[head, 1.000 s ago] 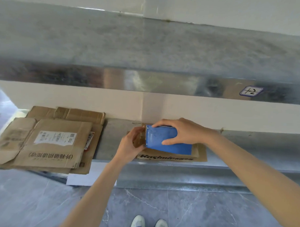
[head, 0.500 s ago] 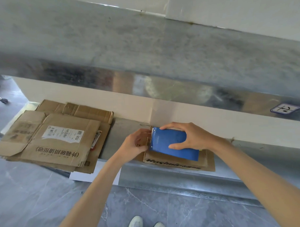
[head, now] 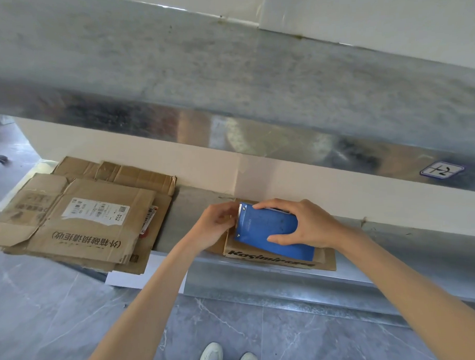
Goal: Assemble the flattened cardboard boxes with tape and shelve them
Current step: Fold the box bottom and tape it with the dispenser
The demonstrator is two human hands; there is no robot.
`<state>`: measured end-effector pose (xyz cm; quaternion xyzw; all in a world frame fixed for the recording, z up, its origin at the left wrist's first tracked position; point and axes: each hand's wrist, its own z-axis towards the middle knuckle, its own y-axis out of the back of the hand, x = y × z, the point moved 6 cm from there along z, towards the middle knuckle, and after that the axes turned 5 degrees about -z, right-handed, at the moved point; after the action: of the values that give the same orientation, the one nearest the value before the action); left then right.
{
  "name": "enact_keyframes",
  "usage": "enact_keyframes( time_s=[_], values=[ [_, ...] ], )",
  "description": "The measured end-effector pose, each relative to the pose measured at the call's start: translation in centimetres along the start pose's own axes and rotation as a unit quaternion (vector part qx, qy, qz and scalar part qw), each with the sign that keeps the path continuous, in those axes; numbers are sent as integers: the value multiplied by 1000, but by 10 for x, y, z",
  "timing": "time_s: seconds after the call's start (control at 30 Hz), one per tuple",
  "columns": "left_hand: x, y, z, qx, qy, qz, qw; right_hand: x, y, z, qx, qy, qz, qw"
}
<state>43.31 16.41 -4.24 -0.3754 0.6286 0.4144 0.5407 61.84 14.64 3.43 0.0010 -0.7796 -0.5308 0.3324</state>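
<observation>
moved: blue tape dispenser point(head: 268, 232) is tipping up, teeth showing now
right hand point(head: 305, 223): gripping the dispenser, fingers wrapping round it
left hand point(head: 216, 223): curling by the teeth, can't tell its grip
Kosimir box point(head: 271, 260): sitting under the dispenser on the lower shelf point(head: 261, 282)

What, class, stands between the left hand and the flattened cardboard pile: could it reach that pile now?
Probably yes: only bare shelf separates the left hand from the flattened cardboard pile, though its fingers are at the blue tape dispenser.
</observation>
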Motion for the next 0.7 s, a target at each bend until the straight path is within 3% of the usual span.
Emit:
enact_keyframes(
  time_s=[0.3,0.7],
  values=[
    [-20,1,-3,19,-5,-31,999,11,4,-10,-11,-2,-18,1000],
    [-41,-4,-12,61,57,-80,993,24,6,-22,-60,0,39,997]
  ],
)
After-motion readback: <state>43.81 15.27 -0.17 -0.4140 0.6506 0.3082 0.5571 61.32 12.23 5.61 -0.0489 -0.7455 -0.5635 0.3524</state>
